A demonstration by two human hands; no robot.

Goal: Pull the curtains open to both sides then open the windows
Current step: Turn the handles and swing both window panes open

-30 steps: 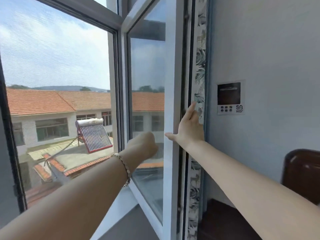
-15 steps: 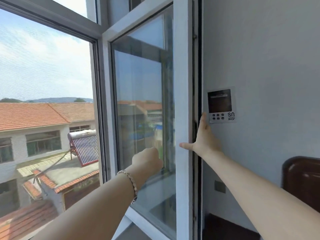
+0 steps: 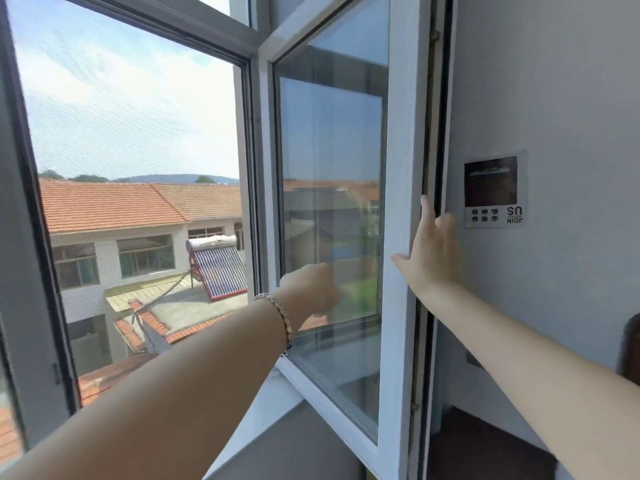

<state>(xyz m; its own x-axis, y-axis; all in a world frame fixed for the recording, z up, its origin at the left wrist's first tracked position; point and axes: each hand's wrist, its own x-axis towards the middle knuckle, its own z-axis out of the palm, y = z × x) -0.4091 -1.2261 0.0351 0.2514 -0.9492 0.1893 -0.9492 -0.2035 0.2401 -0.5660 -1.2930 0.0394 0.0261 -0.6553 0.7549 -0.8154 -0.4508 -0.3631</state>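
Note:
A white-framed window sash (image 3: 400, 161) stands swung inward, its free edge close to the grey wall on the right. My left hand (image 3: 308, 289), a bracelet on its wrist, is a closed fist against the sash's glass; whether it holds anything is hidden. My right hand (image 3: 429, 258) lies flat on the sash's free edge, thumb on the white frame and fingers spread on the wall side. The window opening (image 3: 138, 133) shows sky, tiled roofs and a fine mesh screen. No curtain is in view.
A small control panel (image 3: 493, 192) is fixed to the wall just right of my right hand. Dark wooden furniture (image 3: 628, 348) sits at the far right edge. A pale window sill (image 3: 277, 403) runs under the sash. A dark frame post (image 3: 38, 237) bounds the opening on the left.
The sash has swung further inward toward the wall with both hands on it. The patterned curtain strip seen behind it a second ago is out of sight.

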